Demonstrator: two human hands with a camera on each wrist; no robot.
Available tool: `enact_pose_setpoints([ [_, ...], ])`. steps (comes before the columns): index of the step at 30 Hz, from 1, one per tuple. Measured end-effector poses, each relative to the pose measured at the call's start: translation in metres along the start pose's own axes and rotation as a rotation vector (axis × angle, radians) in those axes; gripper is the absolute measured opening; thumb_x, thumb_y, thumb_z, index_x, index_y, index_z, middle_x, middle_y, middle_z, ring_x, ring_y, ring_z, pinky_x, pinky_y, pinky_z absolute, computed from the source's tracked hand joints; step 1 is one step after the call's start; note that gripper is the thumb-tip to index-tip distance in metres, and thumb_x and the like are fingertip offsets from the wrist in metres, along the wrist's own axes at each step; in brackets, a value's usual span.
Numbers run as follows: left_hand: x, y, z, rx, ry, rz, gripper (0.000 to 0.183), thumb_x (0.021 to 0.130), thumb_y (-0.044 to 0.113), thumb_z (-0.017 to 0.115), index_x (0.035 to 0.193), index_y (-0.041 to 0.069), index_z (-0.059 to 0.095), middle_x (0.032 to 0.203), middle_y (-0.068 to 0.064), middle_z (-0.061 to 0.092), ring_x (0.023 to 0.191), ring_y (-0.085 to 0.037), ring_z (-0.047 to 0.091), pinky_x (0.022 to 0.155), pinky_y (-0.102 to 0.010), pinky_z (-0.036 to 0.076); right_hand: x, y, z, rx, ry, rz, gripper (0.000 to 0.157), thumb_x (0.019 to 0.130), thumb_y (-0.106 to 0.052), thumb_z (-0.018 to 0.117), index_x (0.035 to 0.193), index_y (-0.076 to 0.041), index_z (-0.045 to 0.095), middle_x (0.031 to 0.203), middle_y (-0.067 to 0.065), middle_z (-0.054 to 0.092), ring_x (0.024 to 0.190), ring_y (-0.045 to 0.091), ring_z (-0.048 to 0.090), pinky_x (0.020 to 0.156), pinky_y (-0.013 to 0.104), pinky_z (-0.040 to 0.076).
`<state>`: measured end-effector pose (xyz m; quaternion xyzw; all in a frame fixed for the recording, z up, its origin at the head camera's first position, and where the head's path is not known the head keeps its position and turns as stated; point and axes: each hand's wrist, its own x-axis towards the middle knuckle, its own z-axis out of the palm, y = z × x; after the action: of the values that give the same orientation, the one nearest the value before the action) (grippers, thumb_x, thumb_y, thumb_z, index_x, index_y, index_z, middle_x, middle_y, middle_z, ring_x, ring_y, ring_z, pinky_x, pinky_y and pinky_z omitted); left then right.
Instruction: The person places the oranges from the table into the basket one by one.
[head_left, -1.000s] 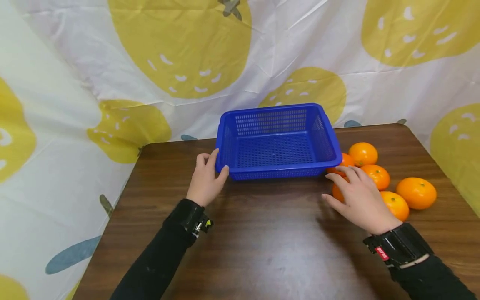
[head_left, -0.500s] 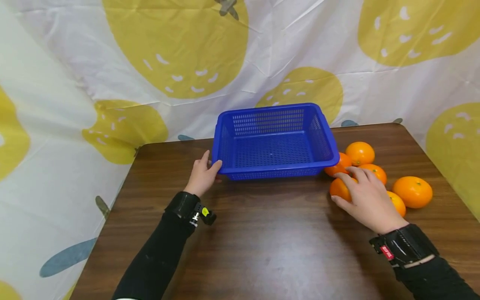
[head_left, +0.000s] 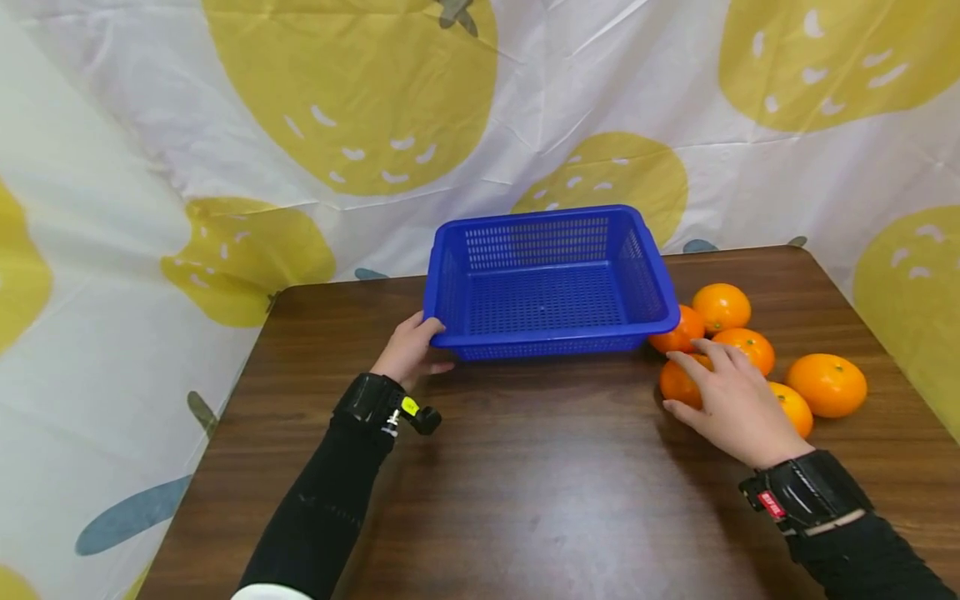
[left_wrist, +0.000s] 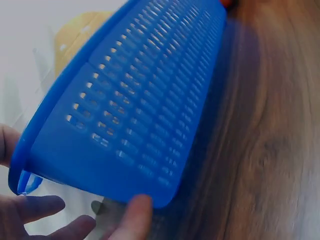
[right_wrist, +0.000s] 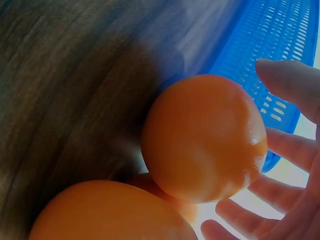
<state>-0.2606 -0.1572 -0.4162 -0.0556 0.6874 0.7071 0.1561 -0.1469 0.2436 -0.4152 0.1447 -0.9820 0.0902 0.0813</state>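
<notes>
A blue plastic basket (head_left: 547, 300) with slotted walls stands toward the back of the brown table. My left hand (head_left: 407, 350) grips its front left corner: the thumb lies over the rim, and the other fingers (left_wrist: 135, 215) are below it, by the outer wall. My right hand (head_left: 738, 404) hovers over the oranges to the basket's right, fingers spread and slightly bent. Beneath it is the nearest orange (right_wrist: 205, 140); the fingers reach along one side of this orange while the thumb (right_wrist: 287, 82) stays apart from it. Whether the fingertips press it, I cannot tell.
More oranges sit close together, including a back one (head_left: 722, 307), one against the basket's corner (head_left: 677, 331), a middle one (head_left: 750, 348) and a large one (head_left: 827, 385) at the right. A fruit-patterned cloth (head_left: 420, 108) hangs behind the table (head_left: 510, 483).
My left hand has gone from beside the basket's corner to gripping its rim, fingers lowered beneath. The right hand has shifted slightly right and settled over the nearest orange. Basket and oranges keep their places.
</notes>
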Motion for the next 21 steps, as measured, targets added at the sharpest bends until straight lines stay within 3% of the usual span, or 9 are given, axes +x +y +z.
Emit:
enact_pose_setpoints([
  [6, 0.0010, -0.0006, 0.0012, -0.133, -0.055, -0.022, 0.054, 0.088, 0.010, 0.041, 0.141, 0.006, 0.031, 0.142, -0.020, 0.038, 0.113, -0.030, 0.050, 0.093, -0.056, 0.043, -0.0003, 0.0008, 0.0064, 0.003, -0.009, -0.016, 0.063, 0.077, -0.038, 0.069, 0.129, -0.009, 0.049, 0.132, 0.024, 0.041, 0.116, 0.043, 0.035, 0.096, 0.065, 0.034],
  [13, -0.0010, 0.0009, -0.0015, -0.125, -0.059, -0.013, 0.052, 0.090, 0.011, 0.046, 0.140, 0.002, 0.033, 0.141, -0.022, 0.040, 0.111, -0.029, 0.052, 0.096, -0.052, 0.042, 0.0001, 0.0035, 0.0091, 0.007, -0.013, -0.040, 0.061, 0.074, -0.025, 0.074, 0.128, -0.007, 0.049, 0.131, 0.027, 0.042, 0.112, 0.045, 0.038, 0.092, 0.064, 0.039],
  [21, -0.0027, 0.0010, -0.0025, -0.121, -0.059, -0.013, 0.050, 0.090, 0.011, 0.048, 0.138, 0.001, 0.037, 0.140, -0.021, 0.042, 0.109, -0.028, 0.054, 0.095, -0.051, 0.043, 0.0006, 0.0025, 0.0090, 0.026, -0.031, -0.032, 0.062, 0.075, -0.021, 0.074, 0.129, -0.007, 0.048, 0.133, 0.025, 0.040, 0.111, 0.046, 0.038, 0.092, 0.064, 0.038],
])
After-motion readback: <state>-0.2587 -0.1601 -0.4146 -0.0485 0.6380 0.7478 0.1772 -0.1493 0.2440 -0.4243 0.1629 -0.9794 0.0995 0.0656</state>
